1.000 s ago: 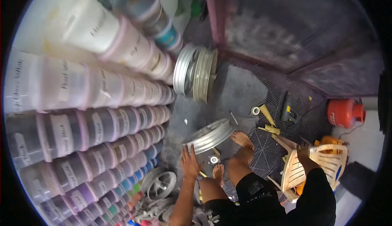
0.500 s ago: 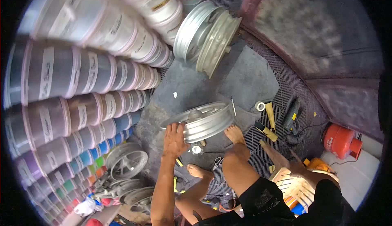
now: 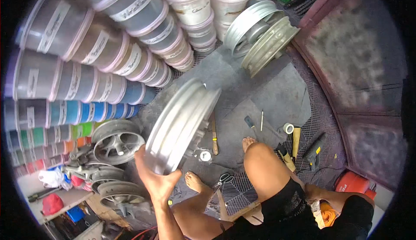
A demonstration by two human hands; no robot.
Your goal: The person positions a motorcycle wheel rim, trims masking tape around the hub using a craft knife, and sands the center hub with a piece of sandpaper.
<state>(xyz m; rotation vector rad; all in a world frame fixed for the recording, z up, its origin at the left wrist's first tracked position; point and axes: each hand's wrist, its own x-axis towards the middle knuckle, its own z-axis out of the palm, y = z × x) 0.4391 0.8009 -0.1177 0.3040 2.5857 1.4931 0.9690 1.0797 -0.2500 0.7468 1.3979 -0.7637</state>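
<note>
My left hand [image 3: 158, 177] grips the lower rim of a silver wheel [image 3: 180, 125], which is raised off the floor and tilted on edge. Its thumb lies along the near side of the rim; the fingers are partly hidden behind it. At the lower right, beside my knee, is my right hand [image 3: 313, 191], its fingers hidden from view. Something orange [image 3: 328, 214] lies just below it. Under the wheel, the floor holds a round white-faced item [image 3: 205, 156] and a wooden-handled tool [image 3: 215, 146].
Tall stacks of labelled tubs [image 3: 97, 45] line the left. Two more wheels [image 3: 271, 45] stand at the back. Several dusty wheels [image 3: 115, 146] lie lower left. Scissors [image 3: 225, 178], a tape roll [image 3: 288, 128], a heat gun [image 3: 315, 152] and a red gas cylinder [image 3: 352, 183] are around me.
My left hand has lifted the wheel off the floor, moving it left and tipping it steeply. Tools that were beneath it now show. The camera view has shifted and turned.
</note>
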